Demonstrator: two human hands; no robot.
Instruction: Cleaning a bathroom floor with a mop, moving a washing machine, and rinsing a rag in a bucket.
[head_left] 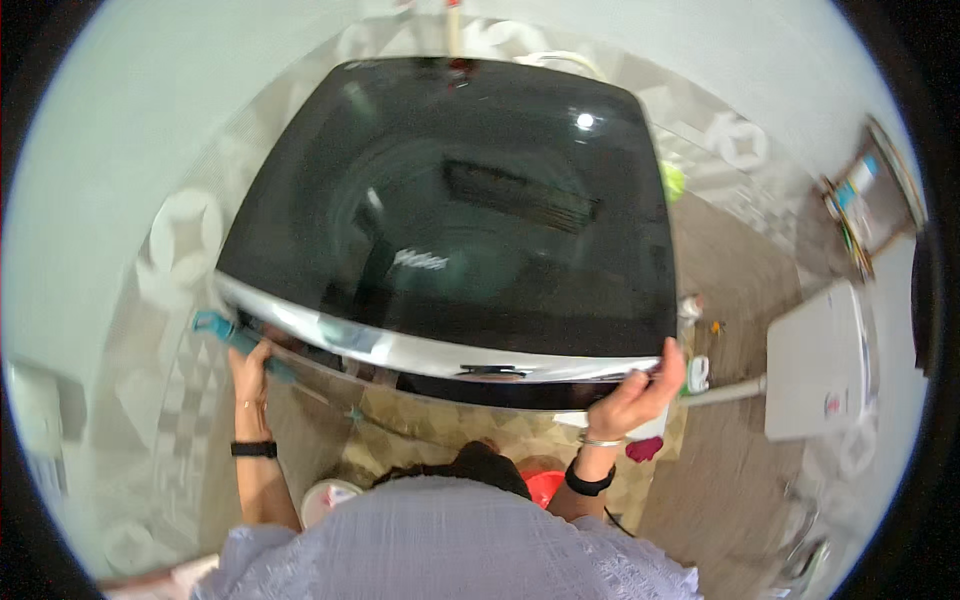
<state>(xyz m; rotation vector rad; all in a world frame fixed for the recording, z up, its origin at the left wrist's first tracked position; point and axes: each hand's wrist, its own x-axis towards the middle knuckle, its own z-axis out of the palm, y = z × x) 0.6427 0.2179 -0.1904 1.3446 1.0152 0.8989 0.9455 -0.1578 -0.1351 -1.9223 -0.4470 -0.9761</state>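
Note:
In front of me stands a top-loading washing machine with a dark glass lid, shut, and a silver front rim. It sits slightly skewed. My left hand is at its front left corner, thumb up against the edge, other fingers partly hidden. Beside that hand is a teal object, blurred; whether the hand touches it is unclear. My right hand grips the front right corner, fingers over the silver rim. A dark band circles each wrist.
A white toilet tank stands at the right, with a wall shelf of toiletries above. Small bottles lie right of the machine. Near my feet are a red basin, a white bucket and a maroon cloth.

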